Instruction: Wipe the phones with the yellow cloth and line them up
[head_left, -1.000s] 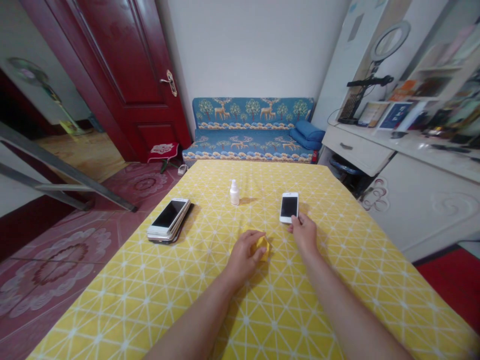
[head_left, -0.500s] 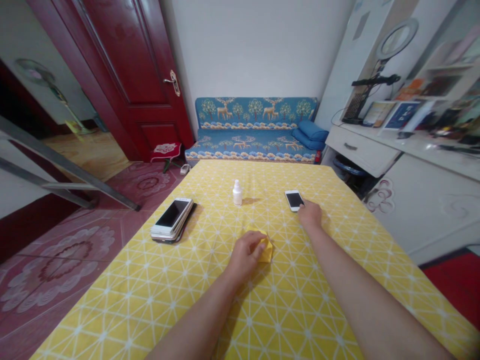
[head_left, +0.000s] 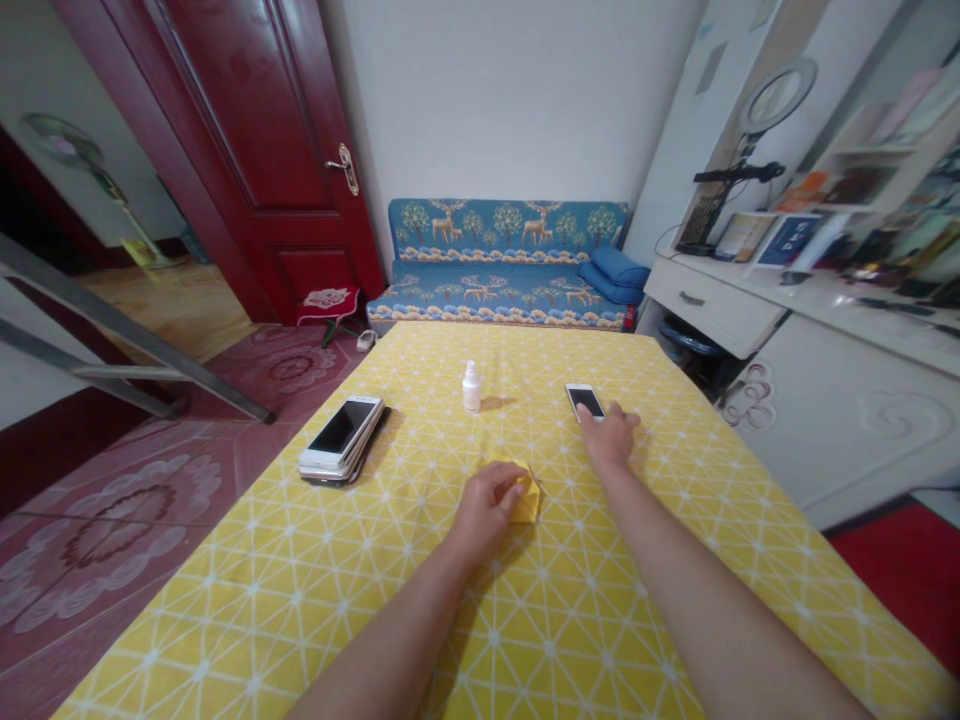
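White-framed, flat rectangular smartphone lies at eleven o'clock from the nearer right hand, long axis eleven-to-five.
Right fingers spread at its near end, grip unclear; left hand pinches crumpled yellow cloth.

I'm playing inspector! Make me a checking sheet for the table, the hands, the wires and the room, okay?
Surface: yellow tablecloth with white lines.
Things: white phone, screen up; yellow piece, probably cloth.
Other tabletop items: white bottle, upright; phone stack, at left.
Clutter: assorted items on the white dresser, some too blurred to name.
Left hand: on the yellow piece; grip unclear.
Right hand: at the white phone, fingers spread.
Cables: thin one near the ring light.
Surroundings: blue sofa, red door, fan.
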